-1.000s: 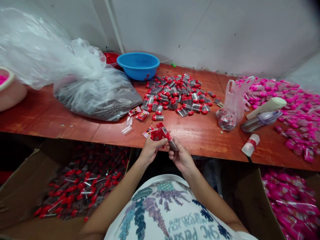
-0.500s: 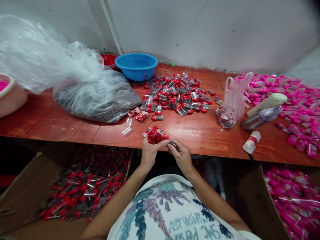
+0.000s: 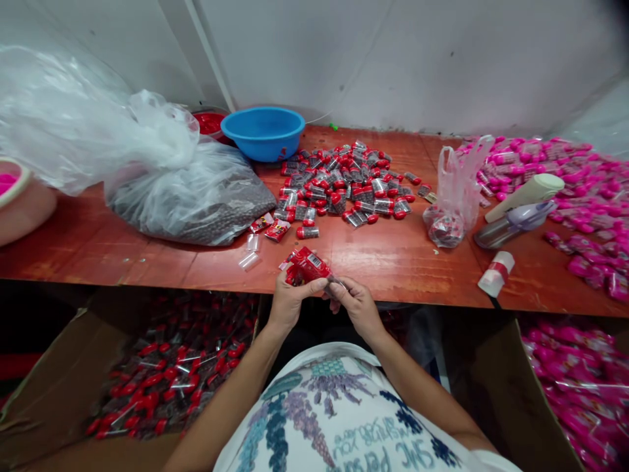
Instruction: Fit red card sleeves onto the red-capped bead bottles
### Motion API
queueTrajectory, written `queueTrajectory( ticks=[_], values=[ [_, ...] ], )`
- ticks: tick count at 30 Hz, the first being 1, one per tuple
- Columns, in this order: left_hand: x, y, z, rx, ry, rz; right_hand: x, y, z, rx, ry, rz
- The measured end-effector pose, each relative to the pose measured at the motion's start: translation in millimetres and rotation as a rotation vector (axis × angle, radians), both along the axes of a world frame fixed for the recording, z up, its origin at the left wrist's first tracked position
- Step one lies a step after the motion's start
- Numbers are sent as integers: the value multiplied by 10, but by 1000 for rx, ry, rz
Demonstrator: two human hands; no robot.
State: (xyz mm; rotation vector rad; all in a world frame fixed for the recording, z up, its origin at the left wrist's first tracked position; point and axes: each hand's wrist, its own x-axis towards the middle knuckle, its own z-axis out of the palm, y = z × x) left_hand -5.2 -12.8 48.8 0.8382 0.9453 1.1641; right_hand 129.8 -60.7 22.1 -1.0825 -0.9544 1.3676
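Note:
Just over the table's front edge, my left hand [image 3: 289, 300] is closed around red printed packets [image 3: 310, 263], one showing a white barcode. My right hand [image 3: 358, 303] pinches a small dark-filled clear container [image 3: 336, 286] at the packets' right end; the fingers partly hide it. Beyond the hands lie two loose red packets [image 3: 278, 229] and a red-capped container [image 3: 308, 233] on its side. Two empty clear sleeves [image 3: 249, 261] rest to the left. Farther back spreads a heap of red-capped containers [image 3: 339, 183] with dark contents.
A large clear bag of dark pellets [image 3: 196, 196] and a blue basin [image 3: 263, 134] stand at the back left. On the right are a small plastic bag [image 3: 449, 216], a bottle [image 3: 514, 224], a roll [image 3: 496, 274] and pink containers [image 3: 590, 190]. Filled cardboard boxes [image 3: 59, 380] sit below the table.
My right hand has shifted slightly left, and the dark container now sits closer against the red packet. Both hands keep their hold. The view has tilted a little.

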Motion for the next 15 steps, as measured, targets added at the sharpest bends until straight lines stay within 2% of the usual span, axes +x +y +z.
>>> queueTrajectory(
  ticks=[3,7,9,15],
  values=[
    [21,-11,-6,11,18,39,-22,0,-31,37,-60,-29],
    [62,-23,-32,12,67,79,-42,-13,-76,125,-217,-160],
    [72,-23,-36,-3,61,67,-39,-20,-85,126,-233,-181],
    [60,-10,-15,-27,32,-54,-7,3,-61,-7,30,-11]
  ],
)
